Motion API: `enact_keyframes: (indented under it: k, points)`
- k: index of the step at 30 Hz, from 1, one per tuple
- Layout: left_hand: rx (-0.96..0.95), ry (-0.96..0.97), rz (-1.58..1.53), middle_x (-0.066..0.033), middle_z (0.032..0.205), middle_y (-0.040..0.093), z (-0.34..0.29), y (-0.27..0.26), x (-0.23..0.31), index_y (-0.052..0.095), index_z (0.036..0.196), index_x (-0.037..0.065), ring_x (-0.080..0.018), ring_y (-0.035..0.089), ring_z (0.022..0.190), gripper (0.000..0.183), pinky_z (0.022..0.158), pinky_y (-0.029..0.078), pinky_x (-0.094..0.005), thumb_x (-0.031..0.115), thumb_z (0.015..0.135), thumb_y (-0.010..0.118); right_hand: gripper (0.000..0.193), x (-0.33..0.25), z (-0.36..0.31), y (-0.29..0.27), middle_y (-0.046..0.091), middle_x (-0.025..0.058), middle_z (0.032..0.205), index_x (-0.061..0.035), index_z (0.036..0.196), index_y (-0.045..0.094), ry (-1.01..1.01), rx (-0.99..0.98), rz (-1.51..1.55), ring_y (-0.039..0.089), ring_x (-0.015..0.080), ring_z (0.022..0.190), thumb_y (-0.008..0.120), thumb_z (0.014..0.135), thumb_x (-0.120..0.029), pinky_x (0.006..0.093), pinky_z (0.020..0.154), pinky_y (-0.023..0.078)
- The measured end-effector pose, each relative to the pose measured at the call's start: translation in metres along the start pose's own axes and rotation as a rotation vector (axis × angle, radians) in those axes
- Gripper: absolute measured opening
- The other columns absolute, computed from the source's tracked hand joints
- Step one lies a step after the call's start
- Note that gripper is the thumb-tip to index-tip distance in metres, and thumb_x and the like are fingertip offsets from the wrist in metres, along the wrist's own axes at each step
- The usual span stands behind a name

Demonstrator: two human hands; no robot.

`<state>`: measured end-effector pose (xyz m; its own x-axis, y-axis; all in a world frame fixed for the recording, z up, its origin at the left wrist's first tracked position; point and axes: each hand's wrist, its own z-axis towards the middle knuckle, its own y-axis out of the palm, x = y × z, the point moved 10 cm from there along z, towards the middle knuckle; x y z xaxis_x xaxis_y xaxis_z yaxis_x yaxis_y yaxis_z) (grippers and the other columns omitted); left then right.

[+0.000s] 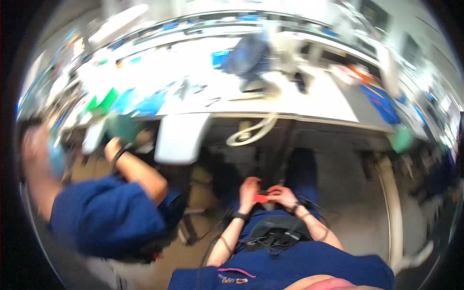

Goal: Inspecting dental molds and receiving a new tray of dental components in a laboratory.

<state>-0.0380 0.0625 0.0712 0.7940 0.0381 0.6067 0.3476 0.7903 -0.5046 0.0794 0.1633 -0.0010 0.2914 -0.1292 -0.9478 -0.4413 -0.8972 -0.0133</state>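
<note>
Low in front of my body, over my lap, my left hand point(248, 192) and my right hand point(283, 195) are close together. Between their fingertips is a small flat red piece point(261, 198), too blurred for me to tell its kind. The fingers of both hands are curled in around it, one at each end. Dark bands circle both wrists. Just below the hands, a black pouch point(278, 231) with tangled cables lies against my dark blue shirt.
A long white workbench point(309, 99) runs ahead, with a dark blue bundle point(249, 53) on it. A pale looped hose point(251, 133) and a white panel point(181, 137) hang at its front edge. Close on my left sits a person in dark blue point(108, 215).
</note>
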Motion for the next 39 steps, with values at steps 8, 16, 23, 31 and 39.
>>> enact_keyframes:
  k: [8,16,23,31,39]
  points:
    - [-0.043,-0.636,-0.814,-0.001,0.063,0.05,-0.025,0.042,-0.072,0.059,0.093,0.004,-0.0048,0.042,0.051,0.021,0.047,0.03,-0.0202,0.016,0.097,0.042,0.032,0.002,0.016,0.021,0.07,0.0061,0.084,-0.0023,0.101,0.064,-0.069,-0.174,0.038,0.063,0.0106,0.077,0.077,0.074,-0.014,0.0243,0.069,0.05]
    - [-0.074,-0.599,-0.76,-0.0005,0.06,0.048,-0.028,0.048,-0.064,0.058,0.094,0.004,-0.0052,0.039,0.048,0.021,0.043,0.026,-0.0216,0.014,0.097,0.04,0.033,0.004,0.0,0.017,0.068,0.0078,0.078,-0.0001,0.096,0.065,-0.016,-0.119,0.096,0.065,0.0131,0.068,0.08,0.068,-0.007,0.0247,0.06,0.051]
    - [-0.073,-0.637,-0.819,-0.0003,0.063,0.05,-0.026,0.049,-0.061,0.058,0.094,0.004,-0.0049,0.04,0.049,0.02,0.044,0.027,-0.0206,0.014,0.097,0.041,0.029,-0.005,-0.004,0.019,0.069,0.0052,0.079,-0.0026,0.097,0.065,-0.052,-0.159,0.04,0.061,0.0091,0.068,0.077,0.075,-0.015,0.0232,0.058,0.046]
    - [-0.031,-0.675,-0.942,-0.0004,0.065,0.052,-0.026,0.04,-0.072,0.06,0.095,0.004,-0.005,0.042,0.051,0.021,0.046,0.031,-0.0201,0.018,0.096,0.044,0.02,-0.075,-0.079,-0.084,0.067,0.0114,0.1,-0.0051,0.106,0.06,-0.271,0.054,0.484,0.066,0.0185,0.084,0.056,0.094,-0.021,0.0283,0.07,0.053]
    - [-0.094,-0.787,-0.944,0.0005,0.064,0.053,-0.038,0.052,-0.072,0.062,0.096,0.005,-0.0047,0.044,0.053,0.021,0.048,0.033,-0.0207,0.014,0.096,0.043,0.043,-0.106,-0.159,-0.191,0.056,0.0155,0.123,-0.006,0.117,0.053,-0.478,0.296,0.929,0.057,0.0261,0.106,0.046,0.098,-0.043,0.0368,0.086,0.048]
